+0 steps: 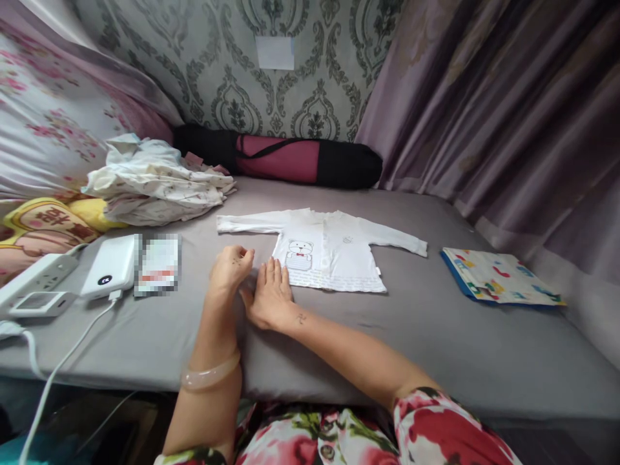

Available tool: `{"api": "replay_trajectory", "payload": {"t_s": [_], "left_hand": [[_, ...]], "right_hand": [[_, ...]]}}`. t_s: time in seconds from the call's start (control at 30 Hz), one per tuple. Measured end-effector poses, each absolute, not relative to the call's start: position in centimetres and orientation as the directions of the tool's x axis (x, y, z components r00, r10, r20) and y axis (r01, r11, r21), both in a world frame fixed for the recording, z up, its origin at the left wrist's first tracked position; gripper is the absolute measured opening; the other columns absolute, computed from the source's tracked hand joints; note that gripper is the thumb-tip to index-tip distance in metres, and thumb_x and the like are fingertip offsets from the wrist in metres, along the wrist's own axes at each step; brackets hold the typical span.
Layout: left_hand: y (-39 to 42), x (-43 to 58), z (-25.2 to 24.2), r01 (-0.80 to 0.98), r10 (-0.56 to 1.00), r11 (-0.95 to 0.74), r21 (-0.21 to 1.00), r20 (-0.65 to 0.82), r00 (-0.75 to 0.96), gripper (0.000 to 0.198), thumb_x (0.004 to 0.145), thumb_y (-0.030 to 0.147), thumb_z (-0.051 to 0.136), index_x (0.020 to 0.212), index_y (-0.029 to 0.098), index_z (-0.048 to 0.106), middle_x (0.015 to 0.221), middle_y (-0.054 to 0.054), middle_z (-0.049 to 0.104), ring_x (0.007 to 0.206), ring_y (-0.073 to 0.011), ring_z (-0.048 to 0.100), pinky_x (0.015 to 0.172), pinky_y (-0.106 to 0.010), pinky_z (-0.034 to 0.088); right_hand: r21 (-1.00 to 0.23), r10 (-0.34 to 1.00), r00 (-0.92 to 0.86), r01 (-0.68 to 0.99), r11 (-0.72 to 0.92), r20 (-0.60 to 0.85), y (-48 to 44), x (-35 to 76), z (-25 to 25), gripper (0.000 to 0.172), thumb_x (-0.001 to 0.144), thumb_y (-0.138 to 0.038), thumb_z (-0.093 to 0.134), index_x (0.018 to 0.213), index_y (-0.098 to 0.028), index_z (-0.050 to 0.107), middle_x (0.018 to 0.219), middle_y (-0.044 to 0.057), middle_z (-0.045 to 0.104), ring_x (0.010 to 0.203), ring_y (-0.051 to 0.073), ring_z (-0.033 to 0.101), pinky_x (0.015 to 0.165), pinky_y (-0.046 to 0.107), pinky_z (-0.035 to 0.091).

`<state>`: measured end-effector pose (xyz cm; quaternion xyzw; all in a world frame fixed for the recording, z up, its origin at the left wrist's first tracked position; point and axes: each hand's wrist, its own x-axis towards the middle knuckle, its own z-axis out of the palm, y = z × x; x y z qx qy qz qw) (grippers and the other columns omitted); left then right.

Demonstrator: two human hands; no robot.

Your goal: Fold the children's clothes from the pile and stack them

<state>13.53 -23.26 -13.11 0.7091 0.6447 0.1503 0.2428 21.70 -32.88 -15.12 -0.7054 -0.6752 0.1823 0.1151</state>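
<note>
1. Damask wallpaper (314, 90) backs a bed-like surface spread with a grey sheet (436, 342); use this flat area to support the whole garment.
2. White long-sleeved baby shirt (339, 252) lies front up near the middle of the sheet, neckline away from the person, both sleeves stretched outward. Its hem should run straight, without a turned-under edge.
3. Right hand (268, 294) lies palm down, its fingers nearly together and extended, thumb apart. The fingertips reach the hem corner beside the bear print (299, 255). Light, even pressure would suit thin-looking cotton better than hard rubbing.
4. Left hand (231, 266) is curled just beside it, thumb close to the bent index finger; whether anything is pinched there cannot be told. Relaxed fingers would avoid snagging the side seam.
5. Working from the button placket (325, 245) outward should push creases to the edges rather than bunch them in the centre.
6. Keep the forearms and bangle (211, 372) from dragging the sheet, since a shifted sheet would ruck the shirt.
7. Mind the charging cable (72, 349) and power bank (110, 268), well apart on the left, when elbows swing outward.
</note>
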Motion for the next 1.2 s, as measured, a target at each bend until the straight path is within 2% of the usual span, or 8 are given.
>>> {"api": "replay_trajectory", "payload": {"t_s": [0.13,0.27,0.33,0.47,0.57,0.67,1.0,1.2], "left_hand": [[-23.4,13.8,-13.0,0.833,0.992,-0.051,0.551,-0.068,0.105,0.031,0.084,0.043,0.044,0.081,0.02,0.065,0.072,-0.006,0.069,0.069,-0.02,0.064,0.065,-0.027,0.045],[-23.7,14.3,-12.9,0.812,0.987,-0.142,0.566,0.022,0.158,0.03,0.085,0.04,0.044,0.085,0.019,0.065,0.074,-0.006,0.069,0.072,-0.0194,0.063,0.066,-0.026,0.043],[-23.9,14.8,-13.0,0.795,0.974,-0.217,0.566,0.074,0.214,0.028,0.086,0.037,0.044,0.087,0.018,0.065,0.076,-0.006,0.069,0.073,-0.0189,0.062,0.066,-0.026,0.042],[-24.4,15.9,-13.4,0.666,0.845,-0.495,0.559,0.131,0.518,0.025,0.085,0.029,0.045,0.095,0.018,0.065,0.086,-0.006,0.068,0.079,-0.018,0.06,0.074,-0.026,0.043],[-24.5,16.0,-14.1,0.603,0.726,-0.621,0.502,0.077,0.684,0.024,0.081,0.026,0.05,0.097,0.019,0.066,0.094,-0.008,0.064,0.089,-0.0208,0.057,0.084,-0.031,0.043],[-24.1,15.5,-15.0,0.644,0.732,-0.606,0.467,0.01,0.682,0.025,0.079,0.025,0.053,0.1,0.022,0.067,0.097,-0.007,0.06,0.092,-0.0224,0.054,0.088,-0.034,0.042],[-22.9,14.6,-15.8,0.625,0.736,-0.541,0.563,-0.043,0.676,0.032,0.074,0.018,0.052,0.102,0.018,0.067,0.099,-0.007,0.061,0.084,-0.0184,0.057,0.083,-0.032,0.046],[-23.0,14.8,-15.2,0.615,0.744,-0.542,0.572,-0.013,0.668,0.036,0.071,0.009,0.043,0.097,0.015,0.068,0.093,-0.007,0.065,0.081,-0.0168,0.059,0.079,-0.029,0.048]], "right_hand": [[-0.489,0.975,-0.194,0.864,0.118,-0.107,-34.8,22.1,-14.1,0.073,0.092,-0.041,0.038,0.145,0.007,0.022,0.154,0.026,0.011,0.143,0.036,0.002,0.116,0.05,0.009],[-0.586,0.911,-0.41,0.749,0.309,-0.043,-33.3,26.6,-12.8,0.05,0.089,-0.022,0.037,0.138,-0.017,0.045,0.141,0.007,0.048,0.132,0.022,0.04,0.11,0.037,0.031],[-0.571,0.954,-0.298,0.78,0.257,0.022,-31.2,29.7,-12.5,0.049,0.088,-0.012,0.029,0.129,-0.02,0.054,0.13,0.003,0.059,0.121,0.015,0.051,0.105,0.028,0.035],[-0.352,0.996,-0.025,0.935,0.054,0.086,-27.2,34.8,-13.7,0.047,0.094,-0.02,0.028,0.133,-0.006,0.049,0.143,0.014,0.045,0.136,0.02,0.034,0.113,0.031,0.021],[-0.238,0.998,-0.059,0.969,0.065,0.034,-26.1,36.4,-15.7,0.055,0.097,-0.033,0.027,0.144,-0.004,0.034,0.153,0.014,0.027,0.143,0.024,0.017,0.116,0.04,0.009],[-0.19,0.996,-0.083,0.978,0.085,0.018,-26.2,36.4,-17.0,0.06,0.098,-0.038,0.023,0.147,-0.004,0.027,0.155,0.014,0.022,0.143,0.024,0.016,0.116,0.042,0.007],[-0.165,0.971,-0.24,0.957,0.237,0.005,-29.0,33.2,-16.6,0.062,0.098,-0.041,0.024,0.148,-0.005,0.026,0.156,0.014,0.019,0.144,0.023,0.012,0.116,0.043,0.005],[-0.266,0.984,-0.176,0.95,0.161,-0.034,-30.3,30.7,-16.3,0.065,0.098,-0.042,0.024,0.147,-0.001,0.023,0.156,0.017,0.014,0.144,0.027,0.007,0.116,0.045,0.006]]}}
